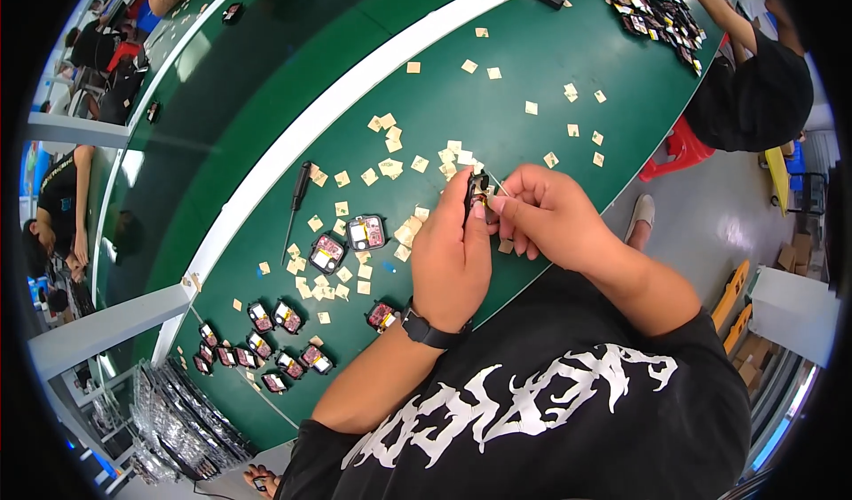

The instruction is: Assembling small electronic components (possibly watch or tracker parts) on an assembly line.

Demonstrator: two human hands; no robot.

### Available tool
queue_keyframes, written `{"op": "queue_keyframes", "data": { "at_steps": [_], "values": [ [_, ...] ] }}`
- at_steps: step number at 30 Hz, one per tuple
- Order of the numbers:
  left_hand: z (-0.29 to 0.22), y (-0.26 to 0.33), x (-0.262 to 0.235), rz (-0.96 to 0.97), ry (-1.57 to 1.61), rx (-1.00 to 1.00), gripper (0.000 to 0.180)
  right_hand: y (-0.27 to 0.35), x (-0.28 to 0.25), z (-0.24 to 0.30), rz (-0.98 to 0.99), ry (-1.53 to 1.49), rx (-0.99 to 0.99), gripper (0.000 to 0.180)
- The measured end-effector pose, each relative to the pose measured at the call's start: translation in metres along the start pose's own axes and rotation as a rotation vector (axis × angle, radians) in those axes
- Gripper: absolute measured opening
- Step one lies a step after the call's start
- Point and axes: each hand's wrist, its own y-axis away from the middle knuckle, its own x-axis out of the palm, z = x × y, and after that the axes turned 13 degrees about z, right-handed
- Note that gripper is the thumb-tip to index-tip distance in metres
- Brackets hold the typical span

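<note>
Both hands [497, 220] pinch a small black module [477, 191], apparently, above tan square labels [390, 167].

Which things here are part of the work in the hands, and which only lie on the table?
In hand:
- small black part, held by left hand and right hand
- thin pin at the right fingertips

Lying about:
- beige squares
- screwdriver
- open modules
- row of small modules
- clear trays
- far pile of parts
</note>
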Motion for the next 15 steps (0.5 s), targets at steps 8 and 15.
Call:
{"op": "queue_keyframes", "data": {
  "at_steps": [8, 15],
  "values": [
    [0.009, -0.002, 0.0, 0.009, 0.248, -0.032, 0.036, -0.003, -0.002, -0.011, 0.0, -0.054, -0.018, 0.017],
    [0.001, -0.003, -0.008, 0.026, 0.681, -0.17, 0.039, 0.0, -0.009, -0.012, 0.044, -0.125, -0.143, 0.015]
  ]
}}
